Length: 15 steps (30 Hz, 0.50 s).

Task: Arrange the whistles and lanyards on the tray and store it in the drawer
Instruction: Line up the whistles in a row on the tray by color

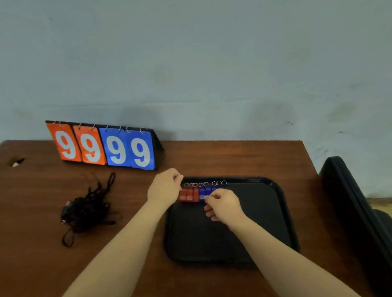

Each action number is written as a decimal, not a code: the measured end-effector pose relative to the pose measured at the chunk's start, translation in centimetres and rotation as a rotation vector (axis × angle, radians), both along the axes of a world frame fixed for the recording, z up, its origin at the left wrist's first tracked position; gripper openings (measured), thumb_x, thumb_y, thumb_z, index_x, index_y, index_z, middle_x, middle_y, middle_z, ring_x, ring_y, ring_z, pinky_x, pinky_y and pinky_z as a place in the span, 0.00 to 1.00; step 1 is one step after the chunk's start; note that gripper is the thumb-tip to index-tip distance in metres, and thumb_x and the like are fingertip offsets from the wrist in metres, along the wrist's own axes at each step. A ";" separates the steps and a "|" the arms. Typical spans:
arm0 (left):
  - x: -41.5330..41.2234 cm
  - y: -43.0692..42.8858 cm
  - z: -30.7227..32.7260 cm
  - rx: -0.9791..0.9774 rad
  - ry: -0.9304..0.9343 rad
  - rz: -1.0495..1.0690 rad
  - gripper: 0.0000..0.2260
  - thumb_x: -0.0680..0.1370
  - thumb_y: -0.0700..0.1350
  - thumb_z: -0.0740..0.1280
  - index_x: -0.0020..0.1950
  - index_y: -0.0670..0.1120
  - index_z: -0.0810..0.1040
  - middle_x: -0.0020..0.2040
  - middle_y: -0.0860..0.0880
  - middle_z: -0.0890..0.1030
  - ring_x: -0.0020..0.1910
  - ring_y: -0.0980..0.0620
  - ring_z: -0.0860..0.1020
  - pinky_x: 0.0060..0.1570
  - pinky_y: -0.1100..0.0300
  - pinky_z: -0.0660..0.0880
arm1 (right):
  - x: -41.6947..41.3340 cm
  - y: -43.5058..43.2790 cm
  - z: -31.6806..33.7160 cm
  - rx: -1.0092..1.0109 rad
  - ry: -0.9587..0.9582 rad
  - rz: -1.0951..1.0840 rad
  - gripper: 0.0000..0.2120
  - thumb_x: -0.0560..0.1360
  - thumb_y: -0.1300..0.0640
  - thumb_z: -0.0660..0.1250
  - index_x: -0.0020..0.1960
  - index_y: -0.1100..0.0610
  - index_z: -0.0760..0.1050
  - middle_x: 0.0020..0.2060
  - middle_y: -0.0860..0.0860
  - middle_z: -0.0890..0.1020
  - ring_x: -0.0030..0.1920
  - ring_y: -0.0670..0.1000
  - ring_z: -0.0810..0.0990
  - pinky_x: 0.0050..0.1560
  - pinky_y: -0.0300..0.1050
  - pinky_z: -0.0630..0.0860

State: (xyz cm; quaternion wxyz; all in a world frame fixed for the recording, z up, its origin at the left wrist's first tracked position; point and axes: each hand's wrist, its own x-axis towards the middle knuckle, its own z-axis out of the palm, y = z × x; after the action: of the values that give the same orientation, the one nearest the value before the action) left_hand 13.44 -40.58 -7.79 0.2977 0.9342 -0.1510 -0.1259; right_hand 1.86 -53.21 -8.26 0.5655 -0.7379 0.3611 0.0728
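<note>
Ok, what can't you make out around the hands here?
Head view:
The blue whistles can't be counted: the right hand covers the row's end, and its grip is unclear.
The left hand hides its fingertips, so any grip on the red whistles is unclear.
The lanyards are too tangled to count.
The drawer is out of frame.

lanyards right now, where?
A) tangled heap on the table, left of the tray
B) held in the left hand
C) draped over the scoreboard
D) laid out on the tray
A: the black lanyards lie in a tangled heap on the table, left of the tray, which holds only the row of whistles.
</note>
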 end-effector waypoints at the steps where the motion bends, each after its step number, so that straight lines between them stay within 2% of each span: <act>1: -0.2 1.4 -0.1 -0.001 0.004 0.028 0.08 0.81 0.49 0.61 0.46 0.50 0.76 0.39 0.52 0.80 0.41 0.54 0.79 0.48 0.52 0.78 | 0.1 1.0 0.1 0.005 -0.008 0.036 0.06 0.80 0.56 0.64 0.47 0.56 0.77 0.38 0.52 0.83 0.35 0.47 0.81 0.35 0.40 0.78; 5: -0.8 7.6 -1.2 0.049 0.045 0.156 0.08 0.80 0.51 0.62 0.45 0.50 0.77 0.43 0.50 0.81 0.45 0.50 0.79 0.50 0.51 0.78 | 1.3 5.4 0.1 0.008 0.005 0.184 0.06 0.80 0.57 0.64 0.46 0.56 0.77 0.38 0.52 0.82 0.35 0.47 0.80 0.36 0.40 0.78; 7: -0.9 10.9 -1.9 0.067 0.032 0.225 0.09 0.80 0.52 0.62 0.48 0.49 0.78 0.45 0.49 0.81 0.47 0.48 0.80 0.50 0.50 0.78 | 2.1 7.6 -0.1 -0.022 0.017 0.253 0.06 0.80 0.56 0.64 0.46 0.55 0.77 0.40 0.52 0.83 0.37 0.47 0.81 0.36 0.39 0.78; 13: 0.9 20.3 -2.7 0.125 0.017 0.609 0.12 0.82 0.49 0.57 0.56 0.44 0.75 0.40 0.47 0.78 0.39 0.46 0.77 0.38 0.54 0.75 | 4.9 14.0 -1.0 -0.080 -0.019 0.430 0.08 0.80 0.54 0.63 0.46 0.55 0.78 0.40 0.52 0.83 0.35 0.47 0.81 0.40 0.42 0.79; 15: 1.8 22.4 -3.1 0.137 0.013 0.695 0.11 0.83 0.47 0.55 0.57 0.42 0.73 0.40 0.46 0.78 0.38 0.45 0.77 0.37 0.53 0.76 | 5.6 15.4 -1.3 -0.113 -0.027 0.477 0.08 0.80 0.54 0.63 0.45 0.54 0.77 0.40 0.51 0.84 0.36 0.48 0.82 0.42 0.44 0.80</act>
State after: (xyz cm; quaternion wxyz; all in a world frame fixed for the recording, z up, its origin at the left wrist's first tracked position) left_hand 15.21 -18.21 -10.86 0.2604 0.9467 0.1867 -0.0326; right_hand 7.47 -37.81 -9.52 0.4950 -0.8335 0.1728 0.1742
